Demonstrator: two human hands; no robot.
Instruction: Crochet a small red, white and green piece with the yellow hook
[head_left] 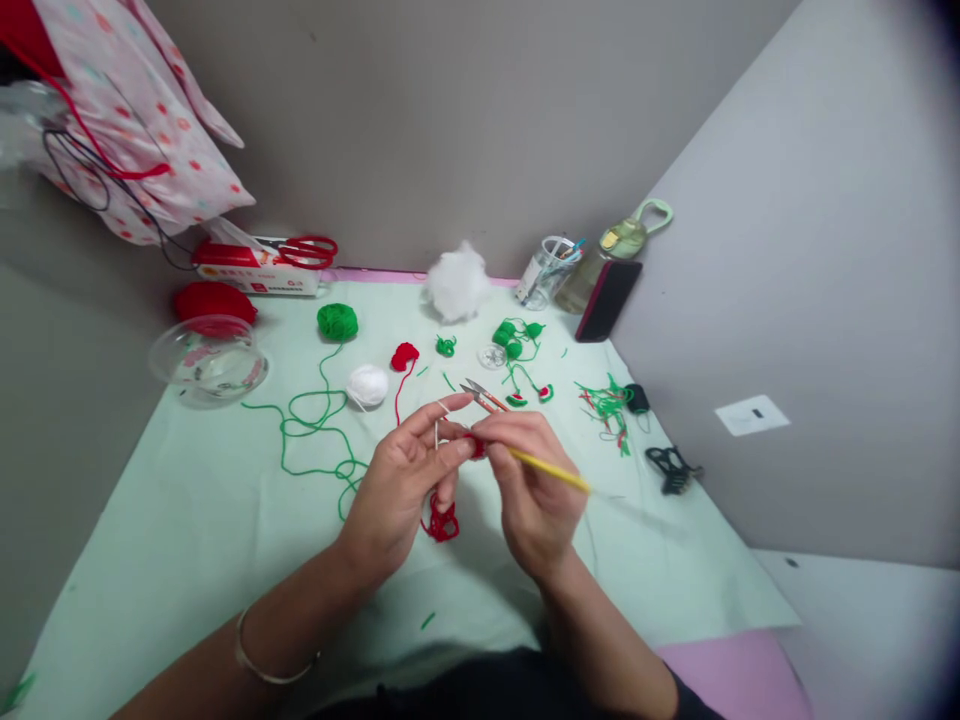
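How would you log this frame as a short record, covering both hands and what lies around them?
Left hand: left hand pinches a small red piece, a white strand at its fingers
Right hand: right hand grips a yellow-handled tool at the red piece
Beyond the hands: small scissors, white fluff
Left side: green yarn ball, white yarn ball
Right side: phone, leaning upright; black claw clip
Unclear: the tool's working tip, hidden by fingers
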